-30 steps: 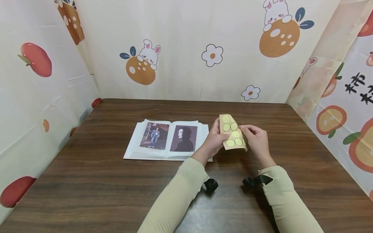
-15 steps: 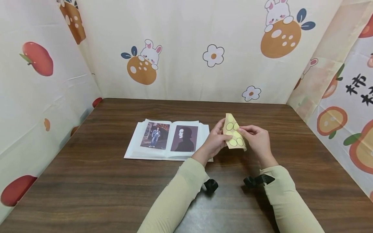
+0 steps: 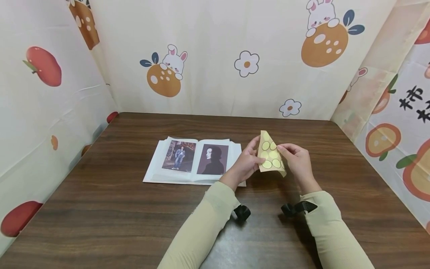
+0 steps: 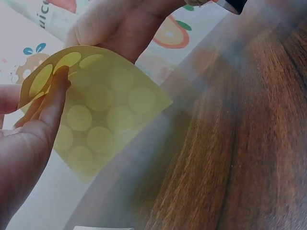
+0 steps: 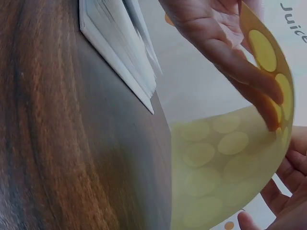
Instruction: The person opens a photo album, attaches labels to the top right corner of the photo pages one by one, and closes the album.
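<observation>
A yellow sheet of round stickers [image 3: 268,154] is held above the table in both hands, right of an open photo album [image 3: 152,175]. My left hand [image 3: 246,162] grips its left side, thumb in front and fingers behind. At the right edge, my right hand [image 3: 297,162] pinches the sheet between thumb and index finger. The sheet curves between the hands; its upper right side bends away. In the left wrist view, the left fingers [image 4: 53,103] press against its back, among rows of circles showing through.
Two portrait prints [image 3: 179,155] show on the album's open pages. The brown wooden table [image 3: 100,220] reaches to cream curtains [image 3: 208,82] printed with rabbits, fruit and flowers at the back and sides. Black camera mounts [image 3: 242,213] sit on both wrists.
The sheet has shifted slightly right and turned, and its upper right part has bent back. Both hands stay on it, with small finger movements. The album has not moved.
</observation>
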Available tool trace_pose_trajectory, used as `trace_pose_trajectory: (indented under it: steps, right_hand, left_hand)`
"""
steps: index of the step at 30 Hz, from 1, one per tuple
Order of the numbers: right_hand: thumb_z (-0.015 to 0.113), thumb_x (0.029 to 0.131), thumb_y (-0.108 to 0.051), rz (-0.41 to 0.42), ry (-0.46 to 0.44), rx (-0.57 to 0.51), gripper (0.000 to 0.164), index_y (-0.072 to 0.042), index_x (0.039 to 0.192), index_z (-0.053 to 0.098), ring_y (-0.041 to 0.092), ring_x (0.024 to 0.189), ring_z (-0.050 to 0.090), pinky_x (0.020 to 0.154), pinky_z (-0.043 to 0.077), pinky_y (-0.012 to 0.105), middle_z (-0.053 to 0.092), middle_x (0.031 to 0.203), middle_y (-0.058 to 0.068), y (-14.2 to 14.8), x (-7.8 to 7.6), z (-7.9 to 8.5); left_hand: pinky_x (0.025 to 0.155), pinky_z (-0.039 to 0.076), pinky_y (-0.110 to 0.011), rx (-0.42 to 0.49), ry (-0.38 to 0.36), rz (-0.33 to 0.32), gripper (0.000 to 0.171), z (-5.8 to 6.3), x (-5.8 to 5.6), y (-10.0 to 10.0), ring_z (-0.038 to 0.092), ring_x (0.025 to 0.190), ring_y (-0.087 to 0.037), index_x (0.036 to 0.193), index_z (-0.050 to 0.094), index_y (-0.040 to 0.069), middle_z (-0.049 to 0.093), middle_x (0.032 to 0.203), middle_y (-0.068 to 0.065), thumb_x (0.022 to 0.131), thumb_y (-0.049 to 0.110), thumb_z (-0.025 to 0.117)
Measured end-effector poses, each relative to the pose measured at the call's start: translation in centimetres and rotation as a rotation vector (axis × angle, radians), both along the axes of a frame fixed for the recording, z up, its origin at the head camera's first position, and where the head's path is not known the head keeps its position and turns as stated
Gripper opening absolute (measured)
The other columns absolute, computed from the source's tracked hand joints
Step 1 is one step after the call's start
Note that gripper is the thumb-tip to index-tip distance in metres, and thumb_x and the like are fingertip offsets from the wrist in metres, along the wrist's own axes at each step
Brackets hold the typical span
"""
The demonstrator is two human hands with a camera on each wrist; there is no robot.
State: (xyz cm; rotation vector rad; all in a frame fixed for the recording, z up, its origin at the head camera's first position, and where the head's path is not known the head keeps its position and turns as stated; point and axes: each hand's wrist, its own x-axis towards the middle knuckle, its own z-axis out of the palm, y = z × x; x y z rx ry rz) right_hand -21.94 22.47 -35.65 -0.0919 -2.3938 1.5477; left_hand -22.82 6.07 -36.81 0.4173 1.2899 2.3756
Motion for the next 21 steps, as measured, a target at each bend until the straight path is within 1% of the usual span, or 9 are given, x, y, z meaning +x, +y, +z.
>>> trace_pose_trajectory:
  steps: [6, 10, 15, 18, 21]
  right_hand:
    - [0.062, 0.090, -0.024, 0.003, -0.007, 0.018, 0.033, 0.007, 0.099, 0.066, 0.007, 0.078, 0.051, 0.069, 0.040, 0.022, 0.059, 0.072, -0.017, 0.11, -0.13, 0.10]
    - [0.062, 0.090, -0.025, 0.008, -0.012, 0.021, 0.034, 0.007, 0.099, 0.065, 0.008, 0.080, 0.051, 0.071, 0.039, 0.023, 0.058, 0.072, -0.017, 0.29, -0.22, -0.02]
    - [0.060, 0.091, -0.028, 0.022, -0.011, 0.023, 0.036, 0.007, 0.100, 0.064, 0.009, 0.079, 0.050, 0.068, 0.040, 0.021, 0.058, 0.075, -0.014, 0.40, -0.35, -0.25]
    - [0.061, 0.091, -0.030, 0.023, -0.004, 0.019, 0.039, 0.007, 0.101, 0.064, 0.009, 0.077, 0.049, 0.064, 0.040, 0.020, 0.059, 0.075, -0.014, 0.37, -0.15, -0.13]
    - [0.062, 0.090, -0.031, 0.020, 0.002, 0.012, 0.040, 0.007, 0.102, 0.064, 0.009, 0.078, 0.049, 0.064, 0.039, 0.021, 0.059, 0.075, -0.014, 0.32, 0.08, 0.05]
  left_hand:
    - [0.088, 0.046, -0.043, -0.006, 0.011, -0.011, 0.080, 0.05, 0.00, -0.25, 0.050, 0.114, -0.037, 0.146, 0.027, 0.019, 0.046, 0.127, -0.023, 0.079, -0.024, 0.037]
    - [0.087, 0.046, -0.043, -0.005, 0.015, -0.013, 0.080, 0.05, -0.01, -0.31, 0.050, 0.114, -0.038, 0.146, 0.027, 0.018, 0.046, 0.127, -0.024, 0.079, -0.024, 0.037]
    - [0.088, 0.046, -0.044, 0.008, 0.016, -0.021, 0.082, 0.05, -0.02, -0.32, 0.048, 0.116, -0.040, 0.147, 0.023, 0.019, 0.045, 0.130, -0.026, 0.078, -0.024, 0.036]
    - [0.088, 0.046, -0.044, 0.013, 0.019, -0.022, 0.083, 0.07, -0.05, -0.33, 0.049, 0.115, -0.039, 0.147, 0.023, 0.019, 0.045, 0.130, -0.025, 0.078, -0.024, 0.036]
    - [0.087, 0.047, -0.043, 0.013, 0.028, -0.024, 0.082, 0.12, -0.09, -0.37, 0.050, 0.114, -0.038, 0.146, 0.024, 0.020, 0.046, 0.128, -0.024, 0.078, -0.024, 0.036]
